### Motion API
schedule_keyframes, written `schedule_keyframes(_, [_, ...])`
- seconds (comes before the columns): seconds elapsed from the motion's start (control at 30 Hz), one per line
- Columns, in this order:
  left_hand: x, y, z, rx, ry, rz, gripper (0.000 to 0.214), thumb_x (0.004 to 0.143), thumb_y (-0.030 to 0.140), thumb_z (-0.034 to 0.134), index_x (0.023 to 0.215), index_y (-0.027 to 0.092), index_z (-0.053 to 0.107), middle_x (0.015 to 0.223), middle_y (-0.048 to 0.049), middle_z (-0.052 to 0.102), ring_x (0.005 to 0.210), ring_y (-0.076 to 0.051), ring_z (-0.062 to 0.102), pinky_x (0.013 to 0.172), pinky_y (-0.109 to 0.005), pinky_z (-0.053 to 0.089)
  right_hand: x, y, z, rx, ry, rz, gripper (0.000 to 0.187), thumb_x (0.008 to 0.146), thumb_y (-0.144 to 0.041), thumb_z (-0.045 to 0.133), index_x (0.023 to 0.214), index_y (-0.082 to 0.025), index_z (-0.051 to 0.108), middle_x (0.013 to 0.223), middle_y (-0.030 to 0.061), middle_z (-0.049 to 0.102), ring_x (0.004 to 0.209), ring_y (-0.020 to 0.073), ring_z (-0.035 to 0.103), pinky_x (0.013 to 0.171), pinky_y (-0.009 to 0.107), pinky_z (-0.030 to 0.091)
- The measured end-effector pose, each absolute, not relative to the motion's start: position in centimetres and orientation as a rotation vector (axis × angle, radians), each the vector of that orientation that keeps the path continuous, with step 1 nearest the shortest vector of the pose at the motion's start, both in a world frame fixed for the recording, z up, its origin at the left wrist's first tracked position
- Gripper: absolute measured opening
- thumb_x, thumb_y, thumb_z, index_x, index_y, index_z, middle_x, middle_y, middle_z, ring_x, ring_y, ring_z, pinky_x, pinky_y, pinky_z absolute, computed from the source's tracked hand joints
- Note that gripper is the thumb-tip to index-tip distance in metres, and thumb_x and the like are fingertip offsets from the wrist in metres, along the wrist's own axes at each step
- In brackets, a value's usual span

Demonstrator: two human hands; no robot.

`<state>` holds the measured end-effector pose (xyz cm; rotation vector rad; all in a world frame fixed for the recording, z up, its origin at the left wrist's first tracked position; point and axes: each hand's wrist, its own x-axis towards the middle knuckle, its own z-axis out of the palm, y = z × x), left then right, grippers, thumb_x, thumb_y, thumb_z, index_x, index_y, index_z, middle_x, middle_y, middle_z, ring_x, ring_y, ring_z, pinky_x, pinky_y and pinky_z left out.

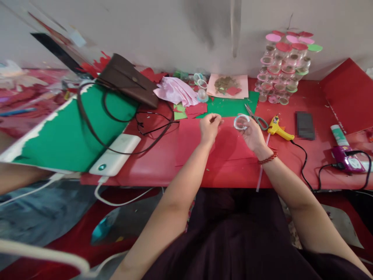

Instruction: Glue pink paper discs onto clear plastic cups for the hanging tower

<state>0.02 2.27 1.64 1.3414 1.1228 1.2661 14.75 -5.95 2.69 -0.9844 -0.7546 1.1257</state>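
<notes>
My right hand (253, 134) holds a small clear round container (241, 122) rimmed with pale ribbon, just above the red paper sheet (224, 149). A thin pink ribbon (261, 167) trails down from that hand past my beaded wrist. My left hand (209, 126) hovers a little to the left of the container, its fingers pinched together on something too small to name. Scissors (256, 116) lie just behind the container.
A yellow glue gun (279, 129) with a black cord, a dark phone (305, 125), a glue tube (338, 135) and a purple device (348, 161) lie to the right. Stacked capped jars (284, 68) stand at the back. A brown bag (128, 79), green sheet (67, 136) and white power bank (115, 155) lie to the left.
</notes>
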Motion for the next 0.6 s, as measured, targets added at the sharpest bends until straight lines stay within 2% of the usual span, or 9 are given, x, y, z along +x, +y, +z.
schedule_keyframes(0.1, [0.1,2.1,1.9,1.383,1.019,1.224,0.014,0.088,0.013,0.06,0.088,0.019,0.073,0.089,-0.0042,0.079,0.081,-0.014,0.076,0.084,-0.03,0.061,14.8,-6.0,2.9,-0.984,-0.792,1.078,0.033,0.072,-0.035,0.07,0.105,-0.029,0.07,0.104,0.0015,0.075,0.096,0.0186,0.068,0.09,0.034,0.057])
schedule_keyframes(0.2, [0.4,0.8,2.5,1.538,0.947,1.207,0.013,0.09,0.02,0.067,0.096,0.02,0.077,0.1,-0.0062,0.082,0.09,-0.016,0.076,0.087,-0.031,0.06,14.5,-6.1,2.7,-1.003,-0.864,1.066,0.035,0.073,-0.036,0.072,0.107,-0.03,0.068,0.104,0.0007,0.072,0.095,0.0178,0.067,0.091,0.035,0.055])
schedule_keyframes(0.33, [0.6,-0.4,2.9,1.793,1.056,1.25,0.006,0.087,0.025,0.076,0.081,0.021,0.075,0.087,-0.0053,0.079,0.083,-0.018,0.072,0.083,-0.032,0.056,13.9,-6.4,2.5,-1.041,-0.947,1.056,0.035,0.076,-0.039,0.074,0.109,-0.031,0.067,0.103,0.0004,0.071,0.094,0.0186,0.067,0.091,0.037,0.055])
schedule_keyframes(0.5, [0.9,0.1,2.1,1.772,1.046,1.174,0.016,0.084,0.011,0.065,0.074,0.022,0.059,0.078,-0.0008,0.068,0.076,-0.016,0.064,0.076,-0.03,0.051,13.3,-6.7,2.8,-1.036,-0.992,1.069,0.033,0.074,-0.035,0.075,0.106,-0.03,0.068,0.102,0.0,0.073,0.092,0.0182,0.067,0.093,0.038,0.055])
schedule_keyframes(0.6, [1.1,1.0,1.3,1.502,0.939,1.058,0.018,0.085,0.011,0.06,0.075,0.023,0.051,0.074,0.0011,0.061,0.068,-0.014,0.059,0.069,-0.029,0.05,13.6,-6.4,2.7,-1.008,-0.908,1.143,0.03,0.074,-0.035,0.073,0.103,-0.029,0.068,0.102,-0.0001,0.074,0.095,0.0187,0.069,0.093,0.036,0.057])
